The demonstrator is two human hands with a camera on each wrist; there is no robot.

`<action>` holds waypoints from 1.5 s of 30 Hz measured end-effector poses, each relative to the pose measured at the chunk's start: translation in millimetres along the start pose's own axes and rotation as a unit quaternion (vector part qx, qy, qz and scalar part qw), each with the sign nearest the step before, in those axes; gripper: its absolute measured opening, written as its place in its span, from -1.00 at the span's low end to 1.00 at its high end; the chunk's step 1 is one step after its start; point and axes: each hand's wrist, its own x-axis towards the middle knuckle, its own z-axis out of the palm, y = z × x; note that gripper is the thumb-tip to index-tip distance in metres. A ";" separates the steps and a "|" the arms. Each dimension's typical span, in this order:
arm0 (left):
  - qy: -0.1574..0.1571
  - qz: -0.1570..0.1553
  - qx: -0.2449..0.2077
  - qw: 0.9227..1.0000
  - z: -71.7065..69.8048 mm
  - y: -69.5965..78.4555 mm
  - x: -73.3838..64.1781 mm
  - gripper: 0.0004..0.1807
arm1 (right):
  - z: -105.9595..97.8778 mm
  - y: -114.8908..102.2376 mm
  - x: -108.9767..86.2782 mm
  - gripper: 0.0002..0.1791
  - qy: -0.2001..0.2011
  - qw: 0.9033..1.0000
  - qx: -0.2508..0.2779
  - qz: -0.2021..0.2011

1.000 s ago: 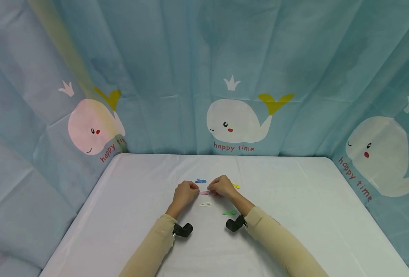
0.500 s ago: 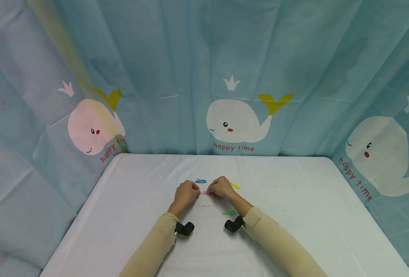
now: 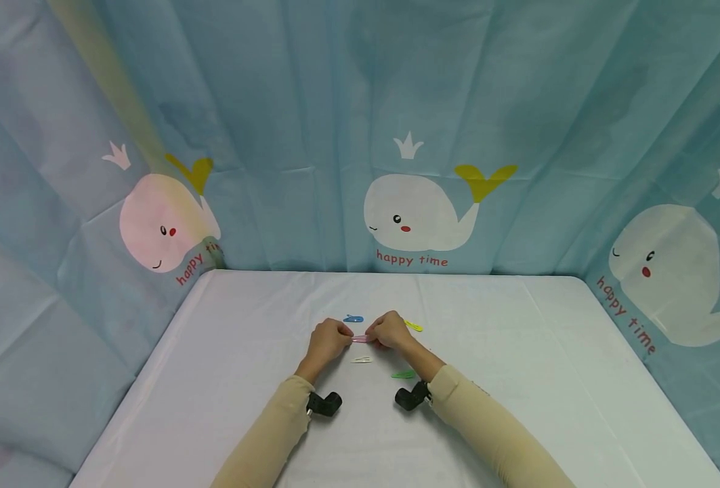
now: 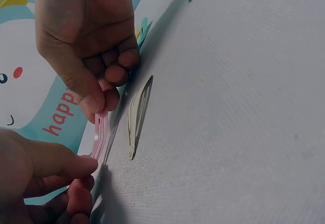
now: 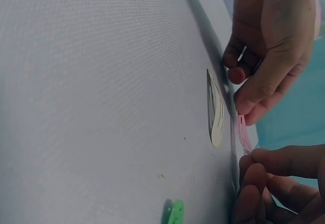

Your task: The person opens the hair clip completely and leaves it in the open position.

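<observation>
A pink snap hair clip (image 3: pixel 360 339) is stretched between both hands, just above the tabletop. My left hand (image 3: pixel 326 342) pinches one end between thumb and forefinger. The opposite end is pinched by my right hand (image 3: pixel 390 330). Both wrist views show the slotted pink clip (image 4: pixel 100 132) with the fingertips covering its two ends. Nearer to me than the pink clip lies a cream hair clip (image 3: pixel 362 360), which the right wrist view also shows flat on the cloth (image 5: pixel 216 115).
Beyond the hands lies a blue hair clip (image 3: pixel 353 318). A yellow clip (image 3: pixel 414 326) is just past the right hand, and a green clip (image 3: pixel 404 374) lies by the right wrist. The white table (image 3: pixel 262 305) meets a blue whale-print curtain (image 3: pixel 286 203) at its back edge.
My left hand has shifted very slightly to the right. Both hands stay at the pink hair clip, and the other clips have not moved.
</observation>
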 end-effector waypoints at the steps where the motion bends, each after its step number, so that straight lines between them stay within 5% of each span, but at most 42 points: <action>1: -0.002 0.000 -0.005 1.000 -0.4 -0.1 -0.3 -0.96 | -0.1 0.1 0.4 -0.92 -0.002 1.000 0.002 0.001; 13: -0.029 -0.002 -0.037 0.999 -3.6 -4.0 1.2 -0.95 | -3.3 5.0 2.3 -0.88 -0.027 0.999 0.027 -0.007; 20: -0.056 -0.018 -0.109 0.992 -9.3 -7.0 1.8 -0.91 | -11.9 8.1 0.7 -0.86 -0.065 0.993 0.100 -0.009; 27: -0.082 -0.059 -0.228 0.968 -10.1 -10.8 -2.2 -0.83 | -17.5 12.7 -3.9 -0.82 -0.085 0.986 0.144 -0.003; 34: -0.084 -0.081 -0.300 0.947 -9.4 -9.5 -7.2 -0.81 | -21.8 11.8 -13.6 -0.77 -0.094 0.974 0.208 -0.005; 42: -0.095 -0.088 -0.417 0.900 -8.7 -5.9 -11.9 -0.76 | -26.4 9.5 -20.0 -0.72 -0.099 0.963 0.251 0.000; 45: -0.098 -0.084 -0.433 0.892 -10.2 -3.8 -15.1 -0.75 | -26.9 9.9 -21.4 -0.71 -0.100 0.960 0.262 -0.001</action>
